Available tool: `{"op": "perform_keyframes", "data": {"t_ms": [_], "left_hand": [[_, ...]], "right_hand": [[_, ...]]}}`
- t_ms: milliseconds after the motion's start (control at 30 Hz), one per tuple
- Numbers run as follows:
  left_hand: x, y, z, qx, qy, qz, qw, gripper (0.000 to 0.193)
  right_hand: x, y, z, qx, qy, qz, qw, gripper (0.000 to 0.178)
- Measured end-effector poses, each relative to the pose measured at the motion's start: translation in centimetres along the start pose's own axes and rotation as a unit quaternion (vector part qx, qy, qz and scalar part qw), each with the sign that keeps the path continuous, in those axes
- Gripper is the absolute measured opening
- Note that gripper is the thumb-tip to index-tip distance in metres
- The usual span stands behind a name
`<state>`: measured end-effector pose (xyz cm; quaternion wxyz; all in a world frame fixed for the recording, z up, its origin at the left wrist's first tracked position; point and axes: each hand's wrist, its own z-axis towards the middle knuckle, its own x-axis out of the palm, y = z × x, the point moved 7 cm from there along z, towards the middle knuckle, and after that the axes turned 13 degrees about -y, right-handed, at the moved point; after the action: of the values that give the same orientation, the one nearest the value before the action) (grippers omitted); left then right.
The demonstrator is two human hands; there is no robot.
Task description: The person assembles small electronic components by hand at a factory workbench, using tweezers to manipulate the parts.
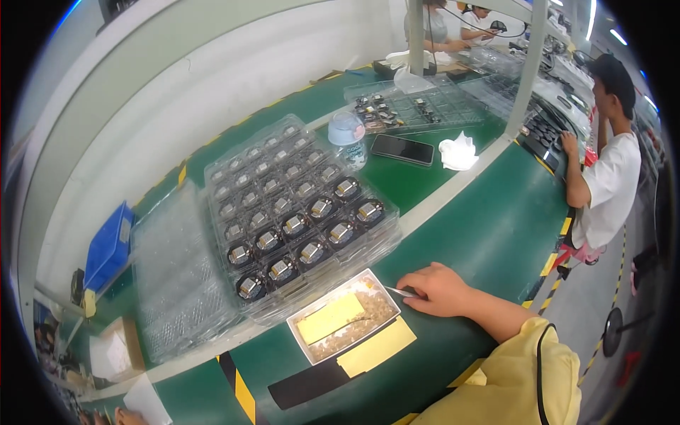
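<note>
My right hand point(439, 290), at the end of a yellow-sleeved arm, pinches a thin metal tool point(401, 291) whose kind is too small to make out. The tool's tip reaches the right edge of a small white box point(298, 343). Tan, crumb-like bits point(379, 306) fill the box, and a yellow slip point(329, 319) lies on them. Against the box's near side rest a yellow sheet point(382, 347) and a black strip point(312, 384). My left hand does not show.
Beyond the box are stacked clear trays point(389, 223) of round black parts with silver pieces. Other clear trays point(177, 276), a blue bin point(110, 244), a bottle point(347, 142), phone point(402, 149) and crumpled tissue point(458, 151) lie around. Co-workers sit far right; another person's hand point(129, 417) shows lower left.
</note>
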<state>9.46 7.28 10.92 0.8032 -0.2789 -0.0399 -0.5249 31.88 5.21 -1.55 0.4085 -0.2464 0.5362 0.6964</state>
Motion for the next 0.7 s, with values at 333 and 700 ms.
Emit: {"op": "perform_keyframes", "data": {"t_ms": [333,700], "left_hand": [[0.9,0.6,1.0,-0.061,0.057,0.026,0.996,0.025],[0.9,2.5,0.8,-0.118,0.1,0.016,0.988,0.023]], "right_hand": [[-0.3,0.0,-0.1,-0.026,-0.011,-0.011,1.0,0.029],[-0.1,-0.2,-0.3,-0.044,-0.006,-0.022,0.999,0.029]]}}
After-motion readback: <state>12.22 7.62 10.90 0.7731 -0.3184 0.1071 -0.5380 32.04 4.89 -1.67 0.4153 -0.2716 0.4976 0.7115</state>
